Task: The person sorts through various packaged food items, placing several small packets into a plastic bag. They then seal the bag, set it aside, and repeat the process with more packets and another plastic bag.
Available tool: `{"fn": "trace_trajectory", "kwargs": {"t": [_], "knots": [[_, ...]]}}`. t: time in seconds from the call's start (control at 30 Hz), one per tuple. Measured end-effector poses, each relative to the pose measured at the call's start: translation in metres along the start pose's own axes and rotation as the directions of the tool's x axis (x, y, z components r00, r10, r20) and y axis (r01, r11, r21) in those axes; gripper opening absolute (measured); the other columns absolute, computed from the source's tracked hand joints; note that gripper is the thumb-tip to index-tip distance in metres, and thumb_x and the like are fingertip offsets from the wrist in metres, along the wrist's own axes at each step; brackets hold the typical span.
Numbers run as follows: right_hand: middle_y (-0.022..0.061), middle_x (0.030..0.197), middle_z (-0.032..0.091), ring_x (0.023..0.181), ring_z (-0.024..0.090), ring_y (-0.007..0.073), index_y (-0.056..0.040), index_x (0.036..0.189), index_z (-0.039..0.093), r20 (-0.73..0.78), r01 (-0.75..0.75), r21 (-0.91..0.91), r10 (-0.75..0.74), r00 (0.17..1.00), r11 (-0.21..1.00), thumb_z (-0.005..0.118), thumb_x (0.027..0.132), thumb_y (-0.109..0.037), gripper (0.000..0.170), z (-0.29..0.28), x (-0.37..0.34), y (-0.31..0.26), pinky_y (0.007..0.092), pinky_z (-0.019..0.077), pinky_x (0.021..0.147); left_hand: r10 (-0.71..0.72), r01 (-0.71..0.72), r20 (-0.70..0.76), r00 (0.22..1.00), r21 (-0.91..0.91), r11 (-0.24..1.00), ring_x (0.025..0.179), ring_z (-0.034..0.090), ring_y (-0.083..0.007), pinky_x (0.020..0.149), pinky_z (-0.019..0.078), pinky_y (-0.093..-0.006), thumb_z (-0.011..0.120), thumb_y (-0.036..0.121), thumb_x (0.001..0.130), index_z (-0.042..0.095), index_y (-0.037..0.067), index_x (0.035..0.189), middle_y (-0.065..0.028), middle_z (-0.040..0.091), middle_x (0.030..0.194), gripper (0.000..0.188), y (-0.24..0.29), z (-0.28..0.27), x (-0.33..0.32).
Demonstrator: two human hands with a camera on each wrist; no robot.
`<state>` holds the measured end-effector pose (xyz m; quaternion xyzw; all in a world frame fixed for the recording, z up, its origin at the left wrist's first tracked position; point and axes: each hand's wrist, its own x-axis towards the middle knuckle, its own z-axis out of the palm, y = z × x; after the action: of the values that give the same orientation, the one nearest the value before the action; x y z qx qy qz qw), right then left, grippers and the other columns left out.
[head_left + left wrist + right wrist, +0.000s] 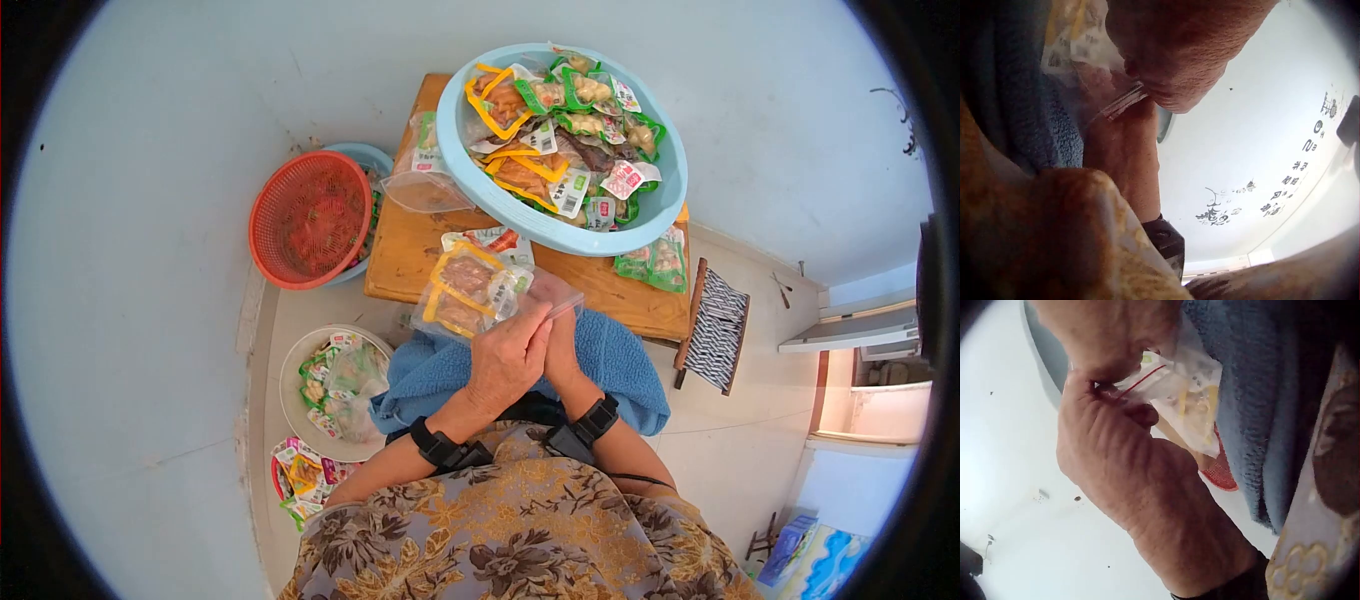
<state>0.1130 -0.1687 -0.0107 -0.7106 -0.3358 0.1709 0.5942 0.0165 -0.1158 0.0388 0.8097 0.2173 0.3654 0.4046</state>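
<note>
Both hands meet at the zip edge of a clear zip bag (pixel 553 292), low in front of the table. Inside the bag lie yellow-edged food packets (pixel 462 290); brown pieces show through their windows. My left hand (pixel 505 352) grips the bag's edge, its thumb against the other hand. Close beside it, my right hand (pixel 563 345) pinches the same edge, its fingers partly hidden behind the left hand and the plastic. A red zip line (pixel 1141 382) crosses the bag by the fingers in the right wrist view. Beneath the hands a blue towel (pixel 625 375) covers the lap.
On the wooden table (pixel 400 262) stands a light blue basin (pixel 455 150) of green and yellow packets. Another clear bag (pixel 428 190) and a green packet (pixel 655 262) lie beside it. Left are a red basket (pixel 262 225) and a pale tub (pixel 290 365); a woven stool (pixel 715 325) stands right.
</note>
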Motion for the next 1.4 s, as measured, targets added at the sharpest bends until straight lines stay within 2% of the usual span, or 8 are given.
{"fn": "trace_trajectory", "kwargs": {"t": [0.3, 0.5, 0.57, 0.6, 0.77, 1.03, 1.27, 1.4], "knots": [[0.0145, 0.113, 0.064, 0.099, 0.061, 0.0207, -0.0006, 0.111, 0.062, 0.163, -0.286, 0.166, 0.260, 0.952, 0.944, 0.059, 0.090, -0.005, 0.022, -0.005, -0.012, 0.034, 0.0348, 0.0501, 0.084, 0.009, -0.009, 0.003, 1.000, -0.001, 1.000, 0.076, 0.071, -0.0315, 0.064, 0.0555, -0.0355, 0.066, 0.010, 0.090, 0.068, 0.001, 0.107, -0.0190, 0.071, 0.091, 0.020, -0.003, 0.002, -0.002], [0.0151, 0.123, 0.061, 0.107, 0.060, 0.0265, -0.0012, 0.119, 0.061, 0.037, 0.178, -0.167, -0.175, 0.984, 0.970, 0.058, 0.091, -0.003, 0.028, 0.002, -0.010, 0.027, 0.0378, 0.0476, 0.092, -0.013, 0.013, 0.045, 0.999, 0.008, 1.000, 0.076, 0.070, -0.0319, 0.063, 0.0548, -0.0357, 0.066, 0.008, 0.090, 0.068, 0.001, 0.107, -0.0189, 0.071, 0.090, 0.019, -0.001, 0.000, -0.003], [0.0184, 0.126, 0.060, 0.110, 0.060, 0.0308, -0.0033, 0.124, 0.058, 0.129, -0.281, 0.296, 0.253, 0.959, 0.913, 0.060, 0.088, -0.006, 0.036, 0.001, -0.013, 0.029, 0.0376, 0.0468, 0.094, 0.002, -0.002, 0.028, 1.000, -0.001, 1.000, 0.075, 0.070, -0.0322, 0.063, 0.0545, -0.0357, 0.066, 0.008, 0.090, 0.068, 0.001, 0.107, -0.0191, 0.070, 0.090, 0.019, -0.002, 0.000, -0.001], [0.0184, 0.126, 0.060, 0.110, 0.060, 0.0308, -0.0033, 0.124, 0.058, 0.127, -0.277, 0.297, 0.250, 0.960, 0.914, 0.060, 0.088, -0.006, 0.036, 0.000, -0.011, 0.023, 0.0376, 0.0468, 0.094, 0.012, -0.012, 0.010, 1.000, -0.010, 1.000, 0.075, 0.070, -0.0324, 0.062, 0.0542, -0.0357, 0.066, 0.008, 0.089, 0.068, 0.001, 0.108, -0.0192, 0.070, 0.090, 0.019, -0.002, 0.000, -0.001], [0.0193, 0.087, 0.071, 0.081, 0.068, 0.0380, -0.0006, 0.100, 0.070, 0.194, -0.054, -0.474, 0.164, 0.967, 0.879, 0.062, 0.085, -0.013, 0.021, -0.028, -0.003, -0.021, 0.0403, 0.0525, 0.071, -0.007, 0.007, -0.014, 1.000, -0.042, 0.999, 0.073, 0.069, -0.0324, 0.061, 0.0538, -0.0358, 0.066, 0.008, 0.089, 0.068, 0.001, 0.109, -0.0198, 0.070, 0.091, 0.021, -0.003, 0.000, -0.001], [0.0043, 0.072, 0.068, 0.066, 0.060, 0.0056, 0.0038, 0.088, 0.070, -0.119, -0.082, -0.200, 0.059, 0.991, 0.976, 0.067, 0.089, -0.005, 0.009, -0.083, 0.037, -0.115, 0.0258, 0.0488, 0.058, -0.086, 0.086, 0.005, 0.996, -0.084, 0.993, 0.061, 0.066, -0.0285, 0.055, 0.0508, -0.0358, 0.070, 0.011, 0.087, 0.067, 0.001, 0.113, -0.0169, 0.068, 0.079, 0.028, -0.003, -0.002, -0.002], [0.0093, 0.074, 0.069, 0.066, 0.064, 0.0131, 0.0076, 0.099, 0.067, -0.100, 0.080, -0.133, -0.094, 0.991, 0.988, 0.067, 0.087, -0.013, 0.024, -0.080, 0.134, -0.093, 0.0294, 0.0518, 0.061, -0.170, 0.170, 0.203, 0.964, 0.017, 0.985, 0.056, 0.062, -0.0268, 0.052, 0.0482, -0.0376, 0.075, 0.020, 0.083, 0.055, 0.006, 0.113, -0.0080, 0.057, 0.063, 0.038, 0.000, -0.014, -0.003], [0.0161, 0.072, 0.067, 0.064, 0.066, 0.0200, 0.0128, 0.093, 0.063, 0.024, -0.186, -0.509, 0.230, 0.973, 0.841, 0.072, 0.083, -0.020, 0.035, -0.074, 0.162, -0.085, 0.0340, 0.0519, 0.059, -0.185, 0.167, 0.280, 0.942, 0.088, 0.982, 0.062, 0.065, -0.0330, 0.056, 0.0497, -0.0423, 0.074, 0.023, 0.083, 0.050, 0.007, 0.108, -0.0129, 0.062, 0.070, 0.038, 0.001, -0.024, -0.006]]}}
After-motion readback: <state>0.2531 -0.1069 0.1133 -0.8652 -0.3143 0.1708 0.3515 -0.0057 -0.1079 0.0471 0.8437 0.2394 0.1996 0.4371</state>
